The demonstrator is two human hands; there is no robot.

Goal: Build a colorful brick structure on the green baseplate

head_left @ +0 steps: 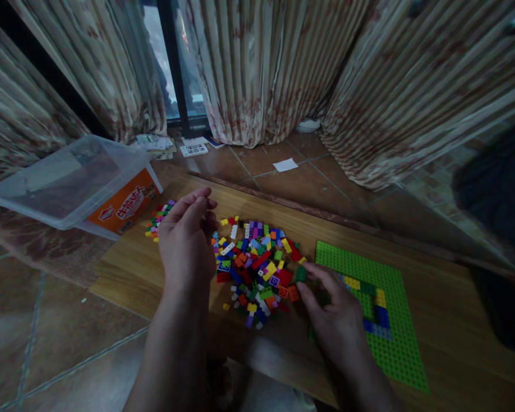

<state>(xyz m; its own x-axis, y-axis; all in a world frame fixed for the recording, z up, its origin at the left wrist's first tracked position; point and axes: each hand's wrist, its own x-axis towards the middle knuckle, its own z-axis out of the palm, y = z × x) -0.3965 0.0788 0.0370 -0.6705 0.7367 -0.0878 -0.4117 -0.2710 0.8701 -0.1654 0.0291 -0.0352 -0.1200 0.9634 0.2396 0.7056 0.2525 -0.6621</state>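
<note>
My right hand (337, 303) pinches a dark green toy brick (301, 273) between thumb and fingertips, at the right edge of a loose brick pile (257, 263) of many colours. Just right of that hand lies a bright green baseplate (397, 326), partly covered by it. On the plate a frame of yellow, green, blue and grey bricks (381, 316) surrounds an open middle. My left hand (189, 234) is raised at the pile's left side, fingers curled in against the thumb; whatever they may hold is hidden.
A clear plastic bin (72, 183) with an orange label stands at the left end of the wooden table (133, 269). A smaller brick heap (154, 223) lies beside it. Papers (285, 165) rest on the tiled floor before curtains (257, 68). A dark object (500, 309) is at far right.
</note>
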